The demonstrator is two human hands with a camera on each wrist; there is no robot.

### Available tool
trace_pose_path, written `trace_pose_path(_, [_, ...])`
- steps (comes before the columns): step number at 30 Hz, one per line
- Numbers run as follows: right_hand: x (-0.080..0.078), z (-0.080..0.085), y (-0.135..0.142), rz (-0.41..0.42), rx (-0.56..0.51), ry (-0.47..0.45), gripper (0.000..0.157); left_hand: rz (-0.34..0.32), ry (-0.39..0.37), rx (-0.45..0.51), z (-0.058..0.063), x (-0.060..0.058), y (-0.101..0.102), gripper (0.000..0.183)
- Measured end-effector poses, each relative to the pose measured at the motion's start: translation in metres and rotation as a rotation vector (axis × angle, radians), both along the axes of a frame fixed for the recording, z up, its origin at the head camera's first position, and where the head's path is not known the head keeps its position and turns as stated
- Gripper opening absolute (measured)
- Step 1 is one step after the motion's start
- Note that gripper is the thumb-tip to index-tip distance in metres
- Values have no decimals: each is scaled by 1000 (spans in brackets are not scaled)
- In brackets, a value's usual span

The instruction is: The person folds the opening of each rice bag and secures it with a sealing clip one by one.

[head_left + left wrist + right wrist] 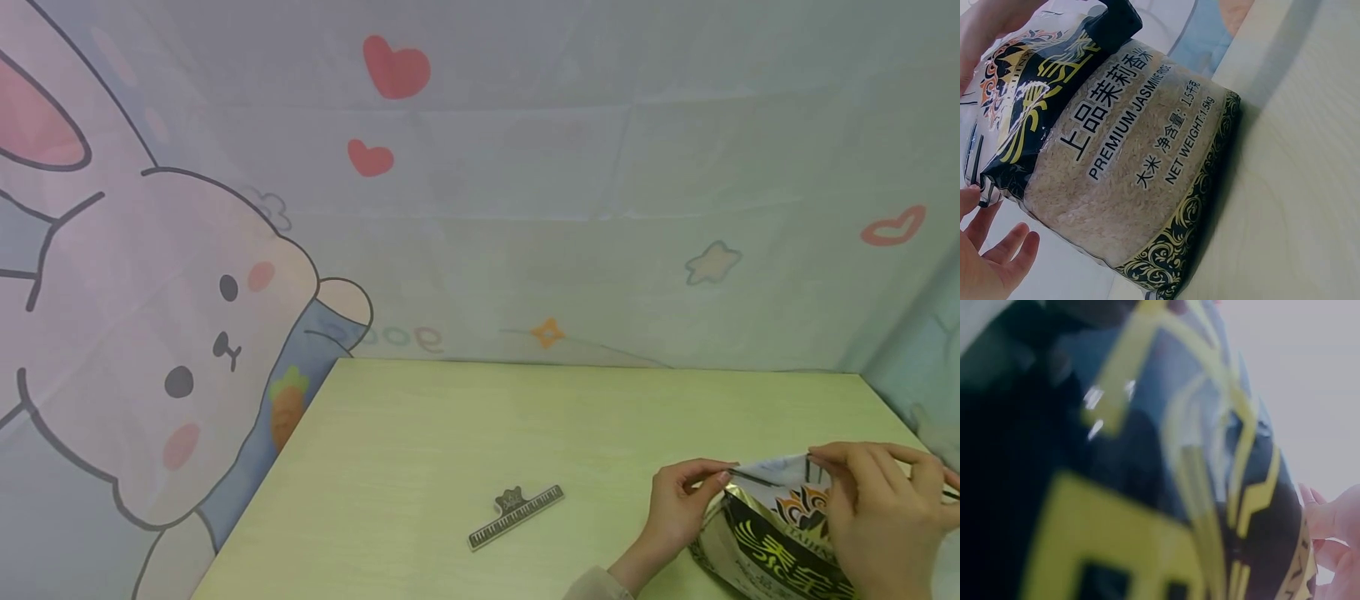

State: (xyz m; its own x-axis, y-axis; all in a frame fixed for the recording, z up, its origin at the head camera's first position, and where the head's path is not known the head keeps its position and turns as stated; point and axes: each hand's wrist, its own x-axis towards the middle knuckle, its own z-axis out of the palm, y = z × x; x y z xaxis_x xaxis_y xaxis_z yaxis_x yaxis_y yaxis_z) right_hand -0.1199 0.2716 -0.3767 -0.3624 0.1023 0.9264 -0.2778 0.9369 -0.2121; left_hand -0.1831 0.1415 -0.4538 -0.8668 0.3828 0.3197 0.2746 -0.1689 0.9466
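A clear rice bag (pixel 1122 156) with black and gold print stands on the table, its rice visible through the front. My left hand (pixel 678 504) pinches the left end of its top edge between thumb and index finger. In the left wrist view, that hand's other fingers (pixel 1013 253) spread away from the plastic. At the right part of the top edge, my right hand (pixel 885 504) pinches the film with its thumb and fingers. The bag's printed front (pixel 1147 487) fills most of the right wrist view, close and blurred.
A metal clip (pixel 513 512) with a piano-key pattern lies on the pale table (pixel 420 442), left of the bag. Behind the table hangs a cloth backdrop (pixel 510 275) with a rabbit and hearts. A black device (pixel 1113 25) sits at the right wrist.
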Motion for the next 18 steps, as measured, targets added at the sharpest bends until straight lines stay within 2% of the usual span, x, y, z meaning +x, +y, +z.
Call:
trace_pose_path(10, [3, -1, 3, -57, 41, -49, 52, 15, 29, -19, 3, 2, -2, 24])
trace_pose_path(18, [3, -1, 4, -34, 39, -50, 53, 34, 41, -34, 3, 3, -3, 25])
